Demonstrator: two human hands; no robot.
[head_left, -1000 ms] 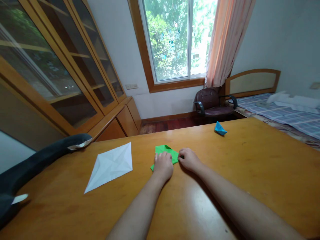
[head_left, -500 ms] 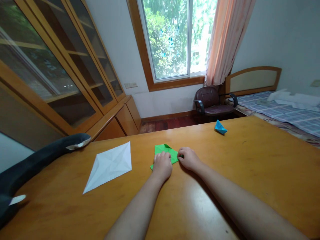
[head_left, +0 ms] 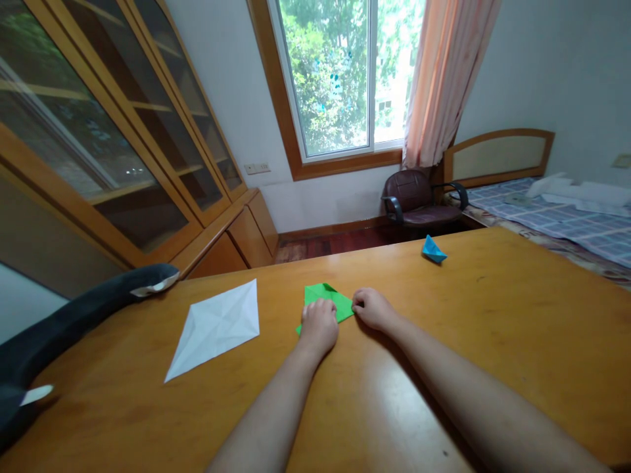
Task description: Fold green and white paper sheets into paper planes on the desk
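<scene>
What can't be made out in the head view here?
- Green paper: its near part is hidden under the left hand; fold shape there unreadable.
- Right hand: fingertips curl under at the paper's edge, so whether they pinch it cannot be told.
- Blue folded paper: too small to read its folds.
- Dark plush toy: cut off by the left edge.

Near part of green paper (head_left: 325, 297) under left hand (head_left: 319, 326)

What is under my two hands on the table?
Folded green paper lies flat under the left hand; the right hand touches its right corner. The part beneath the knuckles is covered, so its folds there cannot be seen.
</scene>
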